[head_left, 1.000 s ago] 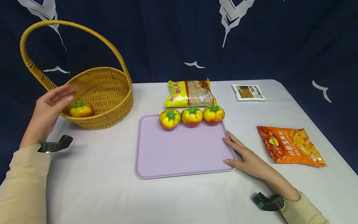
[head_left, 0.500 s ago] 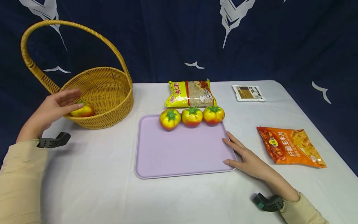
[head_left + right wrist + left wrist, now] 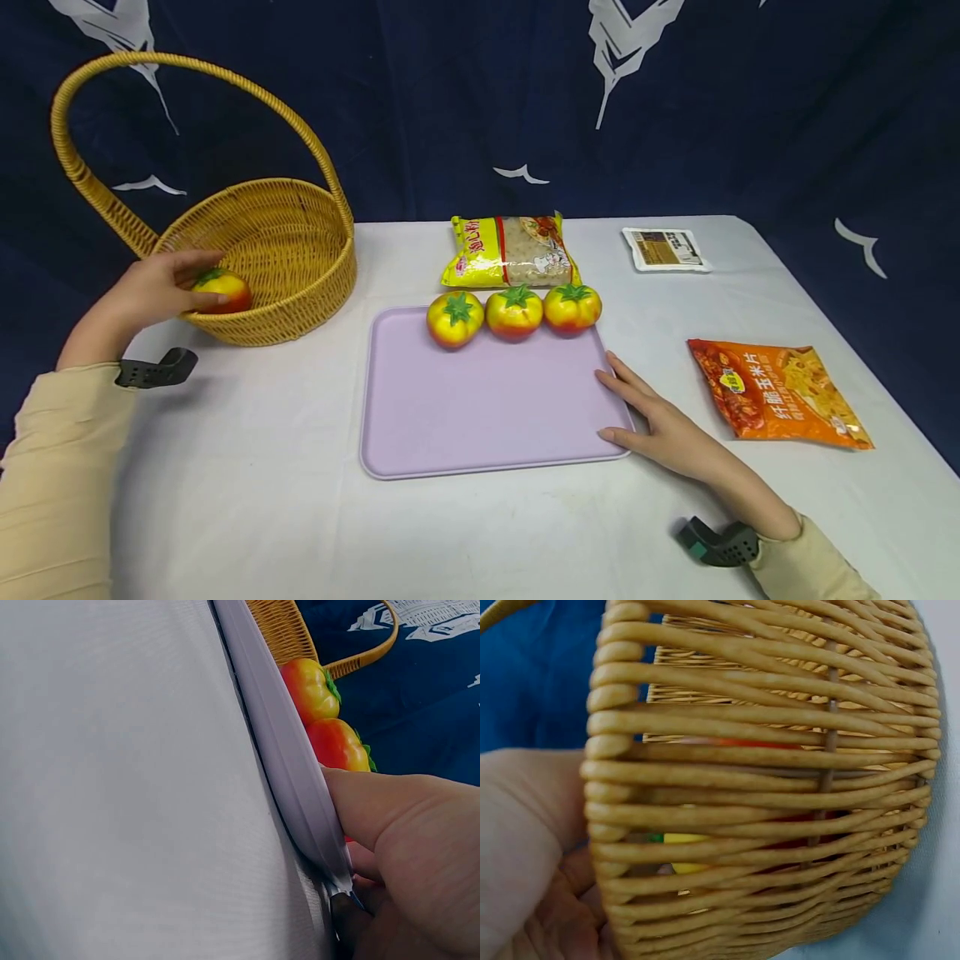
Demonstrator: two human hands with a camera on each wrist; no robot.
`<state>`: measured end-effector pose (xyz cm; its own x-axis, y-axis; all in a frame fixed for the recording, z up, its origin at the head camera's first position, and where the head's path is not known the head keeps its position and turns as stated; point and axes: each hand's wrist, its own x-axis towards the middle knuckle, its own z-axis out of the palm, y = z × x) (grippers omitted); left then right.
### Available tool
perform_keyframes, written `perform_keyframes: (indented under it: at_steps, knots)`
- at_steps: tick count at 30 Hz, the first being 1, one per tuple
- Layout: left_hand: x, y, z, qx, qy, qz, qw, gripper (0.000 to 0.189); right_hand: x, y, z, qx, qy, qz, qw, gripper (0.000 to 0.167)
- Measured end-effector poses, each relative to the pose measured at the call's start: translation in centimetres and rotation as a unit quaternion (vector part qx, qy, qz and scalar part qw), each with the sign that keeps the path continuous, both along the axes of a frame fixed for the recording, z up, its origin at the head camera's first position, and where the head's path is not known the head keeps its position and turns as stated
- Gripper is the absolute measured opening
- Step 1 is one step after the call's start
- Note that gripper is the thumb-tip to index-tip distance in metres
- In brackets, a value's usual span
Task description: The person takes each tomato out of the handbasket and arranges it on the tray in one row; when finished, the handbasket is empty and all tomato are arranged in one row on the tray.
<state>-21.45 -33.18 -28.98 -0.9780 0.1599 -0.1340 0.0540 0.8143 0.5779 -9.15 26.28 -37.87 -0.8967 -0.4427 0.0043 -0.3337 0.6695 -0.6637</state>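
In the head view my left hand (image 3: 153, 296) reaches over the near-left rim of the wicker basket (image 3: 315, 287). Thumb and fingers are curled around a yellow-red toy tomato (image 3: 234, 292) inside it. Through the weave in the left wrist view, parts of that tomato (image 3: 686, 851) show, while most of the fingers are hidden. My right hand (image 3: 663, 429) rests with extended fingers on the right edge of the lilac tray (image 3: 487, 408). Along the tray's far edge sit three more toy tomatoes (image 3: 513, 312) in a row.
Behind the tray lies a yellow food bag (image 3: 513, 250). A small white packet (image 3: 667, 249) is at the back right, and an orange snack bag (image 3: 780, 392) lies right of the tray. The basket's tall handle (image 3: 202, 67) arches above it.
My left hand has moved down and right into the basket, and its fingers and thumb have closed around the tomato there. The right hand and tray have stayed in place.
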Motion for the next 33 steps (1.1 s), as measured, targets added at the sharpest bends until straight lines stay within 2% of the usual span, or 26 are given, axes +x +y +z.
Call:
perform_keyframes:
  at_steps: [6,10,16,33]
  knots:
    - [-0.3,0.1,-0.2,-0.008,0.012,0.011,0.9998,0.072,0.0,0.0,0.1,0.000,0.004,0.001,1.0000,0.072]
    - [-0.6,0.5,-0.4,-0.011,0.027,0.010,0.9995,0.072,0.0,0.0,0.1,0.000,0.004,0.002,1.0000,0.072]
    - [-1.4,1.1,-0.5,-0.016,0.030,0.004,0.9994,0.071,0.0,0.0,0.1,-0.001,0.001,0.001,1.0000,0.072]
    - [-2.9,1.1,-0.5,-0.029,-0.003,0.007,0.9995,0.089,0.1,0.1,-0.1,-0.006,0.015,0.005,0.9999,0.071]
